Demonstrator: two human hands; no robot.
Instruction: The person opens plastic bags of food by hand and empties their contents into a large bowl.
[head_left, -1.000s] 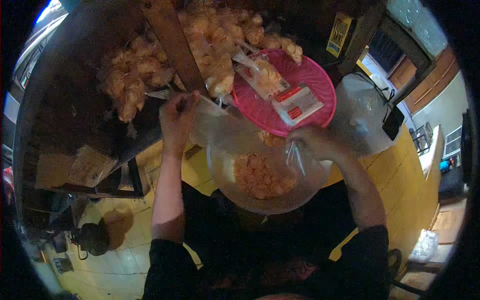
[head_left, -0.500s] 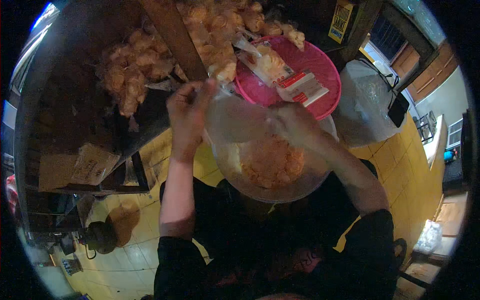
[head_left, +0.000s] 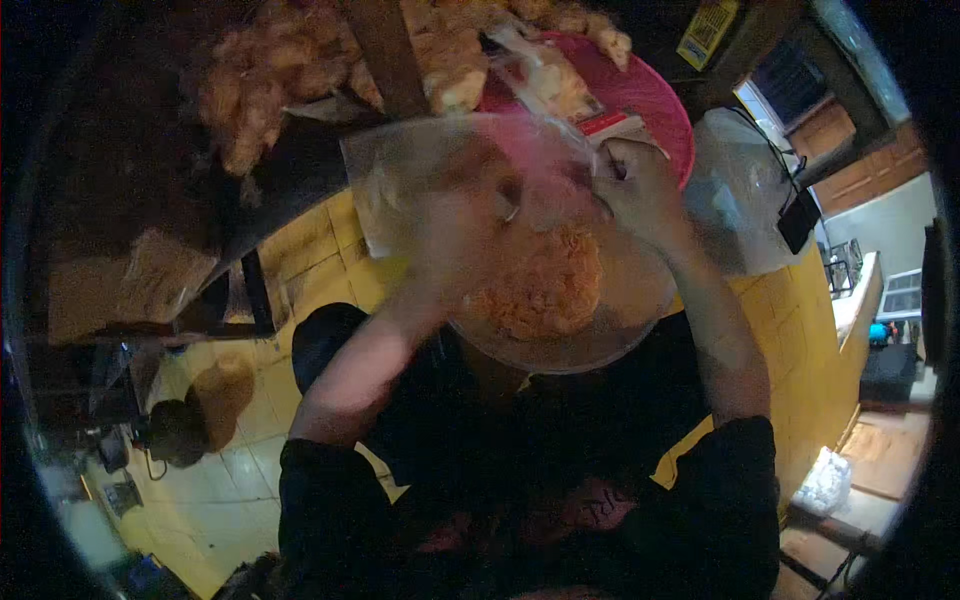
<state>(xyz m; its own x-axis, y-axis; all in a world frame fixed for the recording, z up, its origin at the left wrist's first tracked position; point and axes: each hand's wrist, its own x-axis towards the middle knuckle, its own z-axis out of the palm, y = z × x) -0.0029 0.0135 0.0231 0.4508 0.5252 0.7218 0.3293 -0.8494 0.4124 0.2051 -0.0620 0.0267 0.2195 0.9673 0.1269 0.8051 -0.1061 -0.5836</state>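
Observation:
A large round basin (head_left: 640, 335) sits between my knees, with a heap of orange, crumbly-looking food pieces (head_left: 545, 290) in it. Above the basin a clear plastic bag (head_left: 390, 170) is stretched out sideways. My right hand (head_left: 640, 195) is closed on the bag's right end, fingers curled. Motion smears my left hand (head_left: 460, 230), which is over the left part of the basin, below and against the bag; its fingers cannot be made out. Just beyond my right hand lies a pink round tray (head_left: 665, 110) bearing a filled clear packet (head_left: 555, 85) and a red-and-white packet (head_left: 615, 128).
Many filled clear bags (head_left: 285, 70) are piled at the back left, behind a wooden post (head_left: 385, 55). A whitish plastic sack (head_left: 740, 200) stands to the right, with a black device and cord (head_left: 798, 220) on its side. Yellow tiles (head_left: 790, 340) cover the floor.
My left hand has dropped down and right over the basin and blurred. The plastic bag has spread out wide to the left. The view has shifted slightly.

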